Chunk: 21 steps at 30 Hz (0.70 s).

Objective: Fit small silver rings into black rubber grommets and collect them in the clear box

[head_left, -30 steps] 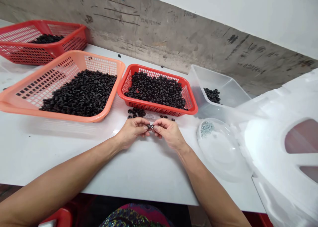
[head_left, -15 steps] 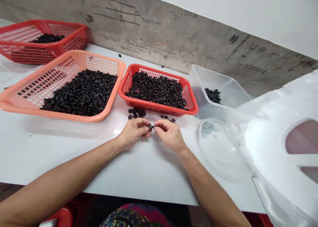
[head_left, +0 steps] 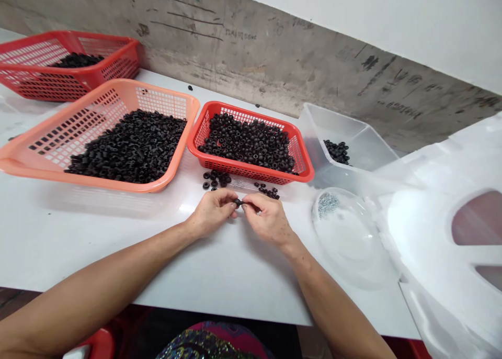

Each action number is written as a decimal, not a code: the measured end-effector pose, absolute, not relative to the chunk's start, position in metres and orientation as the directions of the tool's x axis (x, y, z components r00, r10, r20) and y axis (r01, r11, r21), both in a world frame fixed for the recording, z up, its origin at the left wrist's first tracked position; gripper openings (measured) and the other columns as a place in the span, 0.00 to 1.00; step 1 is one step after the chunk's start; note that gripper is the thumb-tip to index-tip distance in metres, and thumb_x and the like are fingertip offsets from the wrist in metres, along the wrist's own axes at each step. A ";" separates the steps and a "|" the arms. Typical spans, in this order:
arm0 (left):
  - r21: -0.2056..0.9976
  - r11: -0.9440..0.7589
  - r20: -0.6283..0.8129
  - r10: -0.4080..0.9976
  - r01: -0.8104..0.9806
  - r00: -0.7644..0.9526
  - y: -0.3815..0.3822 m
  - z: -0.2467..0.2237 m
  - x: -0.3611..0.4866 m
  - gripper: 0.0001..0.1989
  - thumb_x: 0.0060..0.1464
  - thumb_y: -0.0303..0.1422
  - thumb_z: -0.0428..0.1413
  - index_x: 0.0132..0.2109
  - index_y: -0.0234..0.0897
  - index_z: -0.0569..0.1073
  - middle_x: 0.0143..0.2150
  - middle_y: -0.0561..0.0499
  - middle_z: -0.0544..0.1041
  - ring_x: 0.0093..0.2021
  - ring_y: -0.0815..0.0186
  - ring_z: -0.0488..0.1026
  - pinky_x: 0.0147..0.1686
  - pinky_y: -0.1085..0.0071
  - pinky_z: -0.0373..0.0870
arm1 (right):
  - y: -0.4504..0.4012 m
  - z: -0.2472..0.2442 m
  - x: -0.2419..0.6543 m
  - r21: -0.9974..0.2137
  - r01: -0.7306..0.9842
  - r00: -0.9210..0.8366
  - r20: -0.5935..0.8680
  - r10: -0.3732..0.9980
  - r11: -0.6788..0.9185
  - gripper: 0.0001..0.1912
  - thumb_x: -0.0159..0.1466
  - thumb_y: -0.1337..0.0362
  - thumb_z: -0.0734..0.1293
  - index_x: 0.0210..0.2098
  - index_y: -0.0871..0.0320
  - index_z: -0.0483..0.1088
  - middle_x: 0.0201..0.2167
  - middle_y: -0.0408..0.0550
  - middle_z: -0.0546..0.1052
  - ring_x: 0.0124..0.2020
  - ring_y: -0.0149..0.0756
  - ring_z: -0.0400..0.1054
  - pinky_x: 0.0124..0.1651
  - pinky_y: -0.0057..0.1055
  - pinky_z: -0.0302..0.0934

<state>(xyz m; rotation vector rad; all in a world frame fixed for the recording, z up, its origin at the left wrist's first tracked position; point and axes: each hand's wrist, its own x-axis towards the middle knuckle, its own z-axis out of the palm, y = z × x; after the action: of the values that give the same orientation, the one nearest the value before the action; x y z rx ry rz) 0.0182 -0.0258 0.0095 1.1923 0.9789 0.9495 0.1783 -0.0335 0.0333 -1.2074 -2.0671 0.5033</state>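
Note:
Between my two hands is a small black part [head_left: 238, 202], pinched from both sides above the white table. The fingertips of my left hand [head_left: 214, 211] close on its left end. On the right, the thumb and forefinger of my right hand [head_left: 269, 217] grip its narrow end. Fingers cover much of it, so its exact shape is unclear. Just beyond my hands lie loose black rings [head_left: 215, 179] and a smaller cluster of black pieces [head_left: 267, 190]. Behind them stands a red basket [head_left: 251, 173] full of black rings.
A salmon-orange basket [head_left: 117, 183] of black parts stands at left, with another red basket [head_left: 110, 68] behind it. To the right are a clear bin [head_left: 372, 139], a round clear dish [head_left: 349, 244] holding tiny shiny bits, and a large white plastic form [head_left: 423, 212]. A wall closes off the back.
My right hand has turned slightly, its knuckles rising, while still pinching the black part. My left hand has barely moved. The baskets stay in place.

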 end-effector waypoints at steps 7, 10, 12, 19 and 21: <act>0.996 0.089 -0.087 0.951 0.005 0.295 -0.028 0.008 0.017 0.07 0.47 0.27 0.53 0.34 0.31 0.74 0.22 0.54 0.73 0.24 0.71 0.69 0.26 0.75 0.65 | -0.035 0.030 0.177 -0.630 0.622 -0.329 0.328 0.886 0.465 0.09 0.56 0.73 0.60 0.26 0.60 0.71 0.22 0.44 0.72 0.24 0.29 0.63 0.29 0.25 0.56; 0.992 0.114 -0.122 0.949 0.045 0.292 -0.029 0.012 0.016 0.07 0.46 0.26 0.53 0.33 0.31 0.74 0.21 0.54 0.73 0.23 0.71 0.69 0.26 0.75 0.65 | -0.033 0.030 0.177 -0.761 0.572 -0.265 0.181 0.947 0.305 0.07 0.54 0.72 0.61 0.25 0.60 0.71 0.19 0.41 0.70 0.21 0.27 0.61 0.26 0.24 0.55; 0.988 0.141 -0.151 0.940 0.054 0.307 -0.029 0.016 0.015 0.07 0.45 0.27 0.54 0.33 0.31 0.75 0.21 0.54 0.73 0.22 0.70 0.69 0.25 0.74 0.65 | -0.030 0.031 0.178 -0.842 0.513 -0.228 0.052 0.972 0.165 0.05 0.53 0.70 0.63 0.24 0.60 0.71 0.18 0.40 0.69 0.19 0.26 0.60 0.23 0.23 0.53; 0.983 0.143 -0.173 0.928 0.113 0.330 -0.029 0.012 0.013 0.07 0.45 0.28 0.52 0.32 0.32 0.74 0.23 0.53 0.74 0.23 0.70 0.69 0.25 0.74 0.64 | -0.025 0.026 0.179 -0.936 0.342 -0.231 -0.175 0.957 -0.088 0.03 0.51 0.67 0.64 0.24 0.61 0.69 0.14 0.39 0.67 0.16 0.27 0.59 0.19 0.24 0.51; 0.980 0.144 -0.181 0.930 0.138 0.319 -0.029 0.009 0.013 0.07 0.45 0.27 0.51 0.31 0.33 0.74 0.21 0.54 0.72 0.22 0.70 0.68 0.23 0.75 0.62 | -0.027 0.025 0.176 -0.909 0.416 -0.225 -0.130 0.966 -0.025 0.04 0.52 0.68 0.64 0.24 0.61 0.70 0.15 0.39 0.68 0.16 0.26 0.58 0.20 0.24 0.52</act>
<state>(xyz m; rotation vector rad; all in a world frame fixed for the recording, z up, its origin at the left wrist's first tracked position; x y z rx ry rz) 0.0135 -0.0290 0.0094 1.3066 1.1094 0.7862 0.1758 -0.0274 0.0254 -1.4538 -1.6795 1.2286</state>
